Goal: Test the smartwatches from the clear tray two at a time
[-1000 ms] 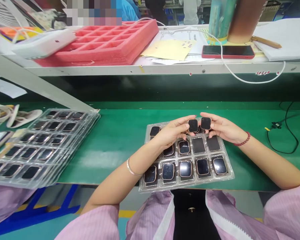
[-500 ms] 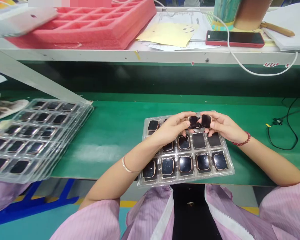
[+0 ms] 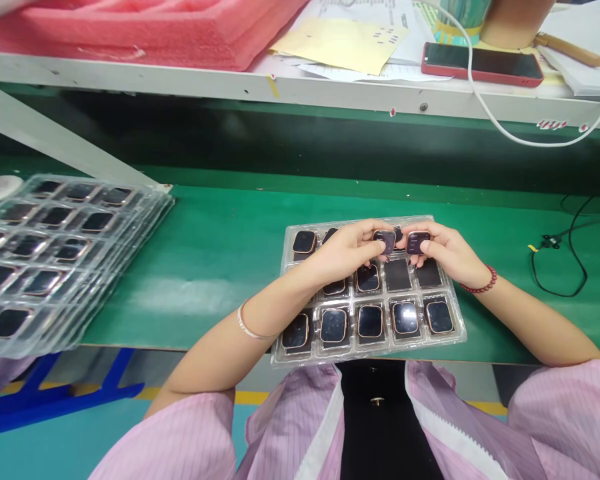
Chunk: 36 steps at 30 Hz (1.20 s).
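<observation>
My left hand (image 3: pixel 353 250) is closed on a smartwatch body (image 3: pixel 384 241) with a rounded square face, its thumb on the glass. Close beside it, my right hand (image 3: pixel 447 250) grips a second smartwatch body (image 3: pixel 419 243), thumb on its lower edge; faint light marks show on this screen. Both are held just above a clear plastic tray (image 3: pixel 315 360). Gold-rimmed watch bodies, such as the front watch (image 3: pixel 370 321), sit in the tray's pockets. Two pockets right of the middle row show only dark padding (image 3: pixel 397 275). My left forearm hides part of the tray.
At left stands a stack of clear trays (image 3: pixel 130 247) holding more watches. A shelf edge (image 3: pixel 330 87) crosses above the green table (image 3: pixel 220 233), carrying pink foam (image 3: pixel 190 33), papers (image 3: pixel 340 43) and a phone (image 3: pixel 483 63). A black cable (image 3: pixel 575 267) lies at right.
The view has shifted slightly, so the shelf and tray stack sit higher in it. Both watches remain held, a little farther apart; light marks now show on the right one's screen.
</observation>
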### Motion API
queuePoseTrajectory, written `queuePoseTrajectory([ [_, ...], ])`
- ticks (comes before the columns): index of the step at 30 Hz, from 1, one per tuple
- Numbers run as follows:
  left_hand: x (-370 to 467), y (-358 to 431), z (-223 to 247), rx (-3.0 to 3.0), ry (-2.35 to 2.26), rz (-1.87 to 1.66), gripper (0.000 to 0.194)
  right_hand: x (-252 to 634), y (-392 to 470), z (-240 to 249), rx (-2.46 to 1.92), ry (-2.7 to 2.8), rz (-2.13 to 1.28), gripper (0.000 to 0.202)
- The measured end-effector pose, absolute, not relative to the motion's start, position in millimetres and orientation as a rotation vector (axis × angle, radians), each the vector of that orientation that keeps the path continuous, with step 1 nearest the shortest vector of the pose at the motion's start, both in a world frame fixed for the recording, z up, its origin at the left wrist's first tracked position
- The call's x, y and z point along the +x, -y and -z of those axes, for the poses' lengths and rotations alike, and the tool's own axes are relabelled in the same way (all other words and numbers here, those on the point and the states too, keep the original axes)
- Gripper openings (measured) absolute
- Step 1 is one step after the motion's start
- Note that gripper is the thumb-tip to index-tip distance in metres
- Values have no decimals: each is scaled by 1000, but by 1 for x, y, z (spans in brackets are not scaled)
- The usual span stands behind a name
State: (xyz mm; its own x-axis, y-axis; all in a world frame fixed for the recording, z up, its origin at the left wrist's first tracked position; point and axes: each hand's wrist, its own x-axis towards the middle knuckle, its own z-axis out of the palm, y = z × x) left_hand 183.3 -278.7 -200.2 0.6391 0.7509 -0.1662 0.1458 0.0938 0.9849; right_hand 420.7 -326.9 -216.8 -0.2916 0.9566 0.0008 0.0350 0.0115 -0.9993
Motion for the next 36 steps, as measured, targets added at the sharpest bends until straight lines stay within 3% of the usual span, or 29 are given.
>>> queuePoseTrajectory([
  [5, 185, 280, 199, 1432, -847, -547, 26, 421, 329, 215, -1089, 1433, -1424, 25],
  [12, 187, 282, 199, 1415, -779, -629, 36, 421, 328, 220, -1036, 1474, -1390, 33],
  [36, 189, 282, 203, 1426, -733, -648, 28, 420, 329, 223, -1061, 1494, -1394, 25],
])
